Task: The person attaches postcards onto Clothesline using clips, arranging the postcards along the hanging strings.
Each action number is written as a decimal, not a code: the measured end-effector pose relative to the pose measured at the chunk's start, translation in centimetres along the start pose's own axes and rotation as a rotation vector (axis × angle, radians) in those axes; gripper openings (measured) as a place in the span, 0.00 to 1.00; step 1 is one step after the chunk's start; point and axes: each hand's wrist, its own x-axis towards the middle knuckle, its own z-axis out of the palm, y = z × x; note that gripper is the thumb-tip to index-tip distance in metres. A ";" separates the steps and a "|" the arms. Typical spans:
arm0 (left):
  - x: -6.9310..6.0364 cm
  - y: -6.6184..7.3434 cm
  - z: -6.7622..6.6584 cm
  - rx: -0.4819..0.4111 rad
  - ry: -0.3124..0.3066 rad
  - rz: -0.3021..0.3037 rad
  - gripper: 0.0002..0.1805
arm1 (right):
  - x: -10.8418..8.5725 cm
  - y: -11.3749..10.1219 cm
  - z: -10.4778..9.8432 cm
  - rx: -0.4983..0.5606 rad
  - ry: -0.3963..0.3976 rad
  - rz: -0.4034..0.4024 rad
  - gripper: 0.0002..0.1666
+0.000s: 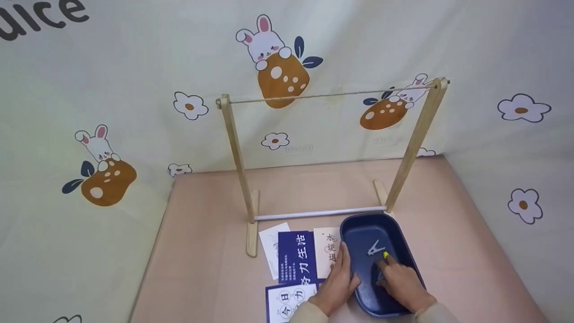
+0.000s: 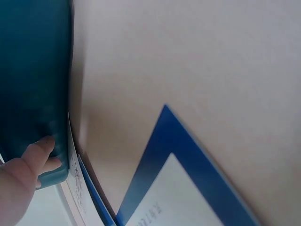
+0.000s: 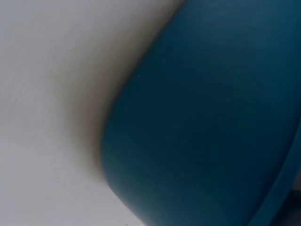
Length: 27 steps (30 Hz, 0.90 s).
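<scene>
A dark blue tray [image 1: 370, 305] stands at the front right of the table. My left hand [image 1: 334, 287] holds its left side, fingers on the outer wall and thumb at the rim. In the left wrist view, the fingers [image 2: 41, 153] touch the tray's outer wall. My right hand [image 1: 406, 285] reaches into the tray with fingers pointing down. A small bright yellow patch [image 1: 385, 255] shows at its fingertips; its kind is unclear. Just above lies a pale clip [image 1: 376, 248] with spread legs. Whatever lies under the right fingers is mostly hidden. The right wrist view shows only the tray's outer wall [image 3: 197, 127].
A wooden frame [image 1: 235, 152] with a string [image 1: 332, 95] across its top stands behind the tray. Left of the tray lie a blue card [image 1: 296, 255], a cream card [image 1: 325, 242], a white card [image 1: 269, 246] and a blue-bordered card [image 1: 287, 305]. Printed cloth [image 1: 215, 45] surrounds the table.
</scene>
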 end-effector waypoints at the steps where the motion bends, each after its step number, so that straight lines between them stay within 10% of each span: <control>1: 0.0 0.0 0.0 -0.001 0.002 0.003 0.43 | 0.0 0.0 0.0 0.012 -0.003 0.002 0.25; 17: 0.0 0.2 0.0 -0.010 0.015 -0.013 0.43 | 0.2 -0.1 -1.9 0.298 -0.016 0.204 0.17; 27: -0.2 0.3 0.1 -0.004 0.028 -0.008 0.43 | 0.1 -0.3 -1.4 0.184 0.231 0.062 0.23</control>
